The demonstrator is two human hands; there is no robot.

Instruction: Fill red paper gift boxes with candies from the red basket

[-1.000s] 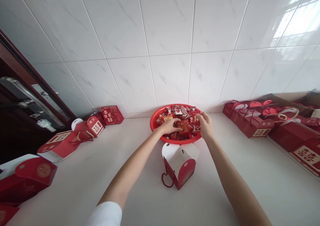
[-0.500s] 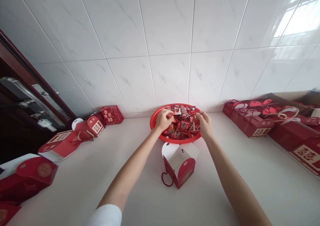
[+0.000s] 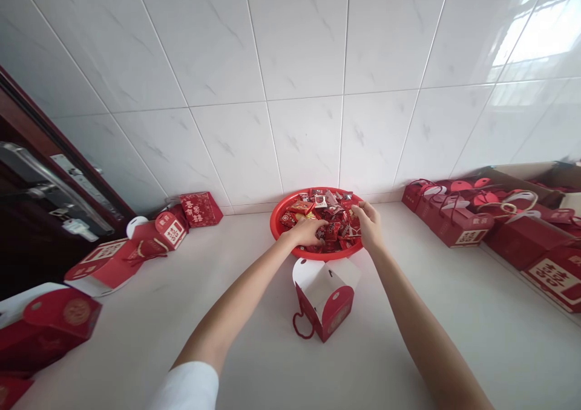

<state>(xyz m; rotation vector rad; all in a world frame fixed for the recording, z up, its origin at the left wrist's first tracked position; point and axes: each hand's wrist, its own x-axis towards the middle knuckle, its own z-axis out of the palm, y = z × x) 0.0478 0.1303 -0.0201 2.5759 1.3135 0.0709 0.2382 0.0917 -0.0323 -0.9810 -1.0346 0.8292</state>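
Observation:
A red plastic basket (image 3: 278, 231) full of wrapped candies (image 3: 333, 231) stands against the tiled wall. My left hand (image 3: 308, 231) lies over the candies at its front left, thumb and fingers apart and touching the wrappers. At the basket's right rim is my right hand (image 3: 370, 224), its fingers pinched together; what they hold, if anything, is hidden. Just in front of the basket stands a red gift box (image 3: 324, 304) with its white-lined top open and a red cord handle hanging at its left side. The inside that shows is white.
Several red gift boxes (image 3: 106, 265) line the left side of the white counter (image 3: 245, 355). More red boxes (image 3: 458, 222) stand at the right, near a cardboard carton (image 3: 521, 173). A dark door with a metal handle (image 3: 40, 171) is at the far left.
My left hand has moved down and slightly right into the candies, and its fingers have spread from a pinch. My right hand stays by the basket's right rim.

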